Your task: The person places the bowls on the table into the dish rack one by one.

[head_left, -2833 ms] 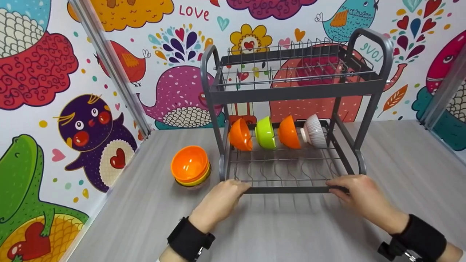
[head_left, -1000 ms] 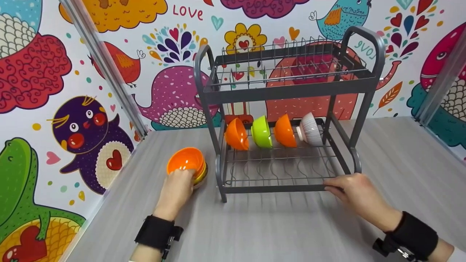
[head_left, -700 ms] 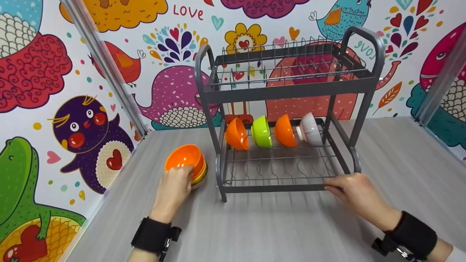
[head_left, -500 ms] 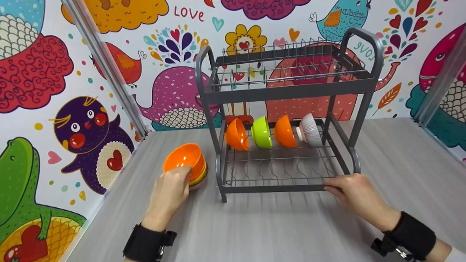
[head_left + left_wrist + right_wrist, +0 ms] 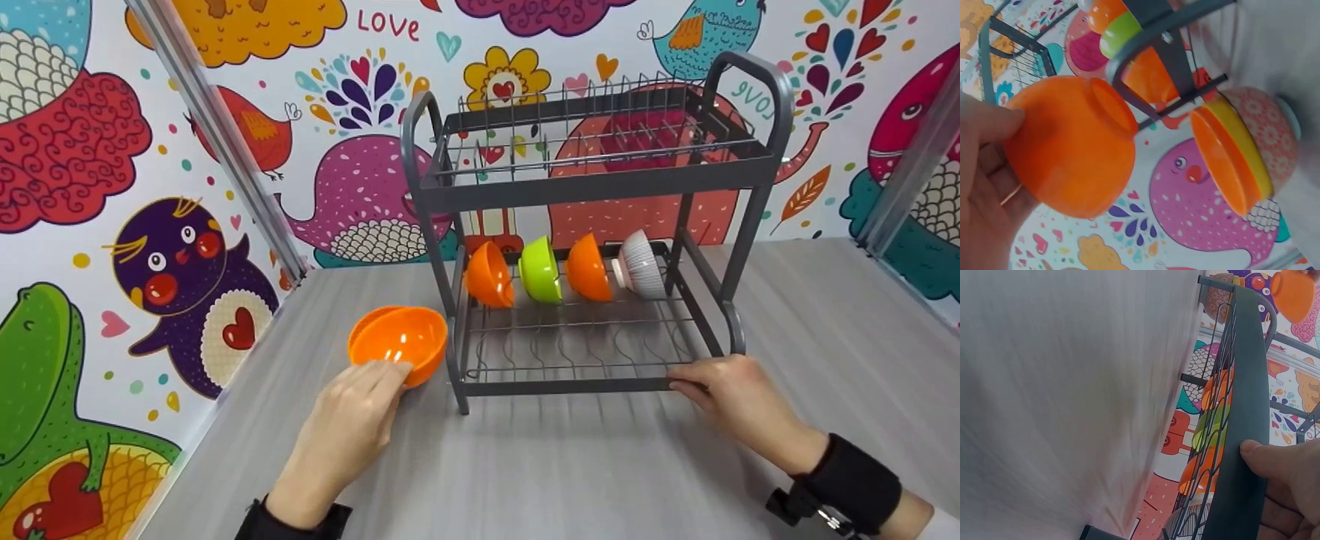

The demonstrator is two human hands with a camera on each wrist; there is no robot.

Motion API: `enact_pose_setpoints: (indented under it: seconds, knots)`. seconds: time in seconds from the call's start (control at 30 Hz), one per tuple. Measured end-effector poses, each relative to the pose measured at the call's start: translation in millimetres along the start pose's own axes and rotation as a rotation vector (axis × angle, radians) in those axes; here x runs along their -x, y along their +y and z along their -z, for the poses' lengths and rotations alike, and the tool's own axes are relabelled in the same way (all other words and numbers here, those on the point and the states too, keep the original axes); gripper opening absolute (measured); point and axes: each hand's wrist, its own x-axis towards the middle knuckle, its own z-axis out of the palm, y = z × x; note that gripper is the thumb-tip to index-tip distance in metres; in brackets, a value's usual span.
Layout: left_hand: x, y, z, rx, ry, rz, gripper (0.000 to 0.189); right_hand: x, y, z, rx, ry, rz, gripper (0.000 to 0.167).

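Observation:
My left hand [image 5: 345, 420] pinches the rim of an orange bowl [image 5: 420, 345]. The bowl is raised and tilted, just left of the dish rack's front corner. In the left wrist view it hangs apart from a stack of bowls: an orange bowl [image 5: 1221, 160] inside a yellow bowl [image 5: 1241, 143], inside a pink flowered bowl [image 5: 1272, 132]. Seen from the head, the held bowl covers most of that stack. My right hand [image 5: 742, 401] grips the lower front rail [image 5: 570, 388] of the grey dish rack, thumb against its face in the right wrist view.
On the rack's lower tier an orange bowl [image 5: 487, 276], a green bowl [image 5: 540, 270], another orange bowl [image 5: 589, 268] and a white striped bowl [image 5: 642, 266] stand on edge in a row. The upper wire tier [image 5: 600, 180] overhangs them. Patterned walls close in the table [image 5: 570, 465].
My left hand has left the rack's front rail, taken the top orange bowl from the stack, lifted it and brought it slightly right. My right hand stays on the rail.

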Motion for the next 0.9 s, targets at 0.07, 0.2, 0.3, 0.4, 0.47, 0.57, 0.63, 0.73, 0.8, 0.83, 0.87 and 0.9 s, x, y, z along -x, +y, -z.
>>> enact_pose_setpoints:
  seconds: [0.07,0.2,0.3,0.4,0.47,0.57,0.63,0.73,0.8,0.83,0.87,0.9]
  knots:
    - [-2.3,7.5,1.2,0.016,-0.003,-0.024,0.017,0.0,0,0,-0.001,-0.001,-0.002,0.024]
    - [-7.7,23.7,-1.5,0.049,0.002,-0.079,0.016,-0.3,0,0,-0.004,0.000,-0.003,0.025]
    - [-11.6,35.2,-6.5,0.072,-0.007,-0.115,0.016,-1.0,0,1,-0.005,-0.007,0.001,0.024]
    - [-15.6,44.8,-12.2,0.093,-0.015,-0.156,0.016,-2.4,1,3,-0.010,-0.035,0.004,0.022]
    - [-18.9,50.2,-16.6,0.103,0.000,-0.194,0.015,-3.8,0,5,-0.012,-0.057,0.006,0.022]
    - [-23.9,57.1,-22.5,0.119,0.018,-0.239,0.014,-8.1,-3,9,-0.025,-0.060,0.017,0.026]
    - [-26.9,60.8,-26.5,0.127,0.028,-0.262,0.013,-12.1,-7,12,-0.035,-0.035,0.039,0.033]
    - [-30.3,65.7,-33.0,0.130,0.034,-0.292,0.013,-18.9,-15,17,-0.062,0.006,0.075,0.046]
    - [-31.9,68.9,-37.8,0.125,0.035,-0.314,0.014,-22.4,-21,20,-0.111,0.013,0.108,0.052]
    - [-32.6,70.6,-40.1,0.124,0.031,-0.322,0.015,-23.8,-25,22,-0.136,0.012,0.126,0.050]
    - [-33.4,72.5,-42.3,0.122,0.028,-0.331,0.016,-25.0,-28,23,-0.165,0.017,0.153,0.047]
    - [-34.1,74.4,-44.4,0.121,0.023,-0.337,0.016,-26.1,-32,24,-0.194,0.022,0.182,0.044]
